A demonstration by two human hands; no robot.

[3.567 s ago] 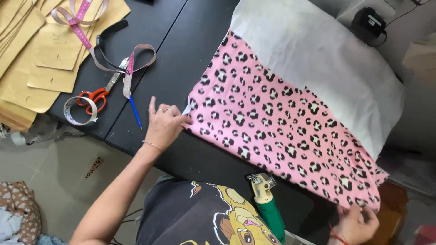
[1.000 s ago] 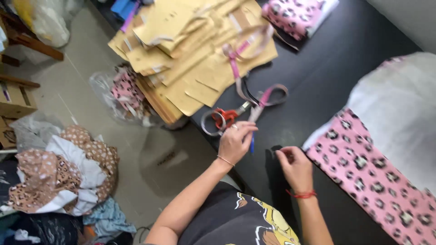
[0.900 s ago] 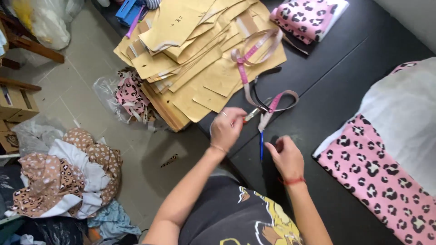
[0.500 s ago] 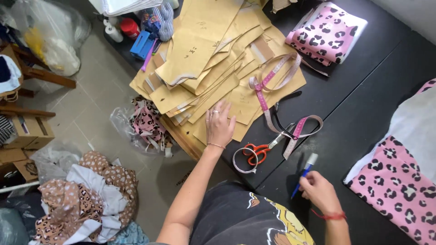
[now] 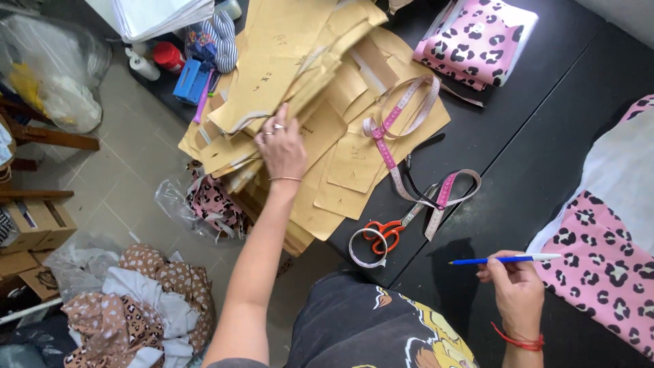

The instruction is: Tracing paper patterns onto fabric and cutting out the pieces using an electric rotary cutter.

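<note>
My left hand (image 5: 281, 144) reaches out to a heap of tan paper pattern pieces (image 5: 327, 102) on the black table (image 5: 538, 157), its fingers gripping the edge of the upper sheets. My right hand (image 5: 516, 289) rests near the table's front edge and holds a blue pen (image 5: 504, 259) lying level, tip pointing left. Pink leopard-print fabric (image 5: 606, 266) with a white layer over it lies just right of that hand.
A pink measuring tape (image 5: 409, 136) loops across the patterns. Orange-handled scissors (image 5: 388, 228) and a tape ring (image 5: 366, 249) lie at the table edge. Folded leopard fabric (image 5: 477, 44) sits at the back. Fabric scraps (image 5: 136, 307) and bags litter the floor at left.
The view swung left from the fabric to the pattern heap. My left hand moved up onto the patterns and took hold of them; my right hand picked up the blue pen.
</note>
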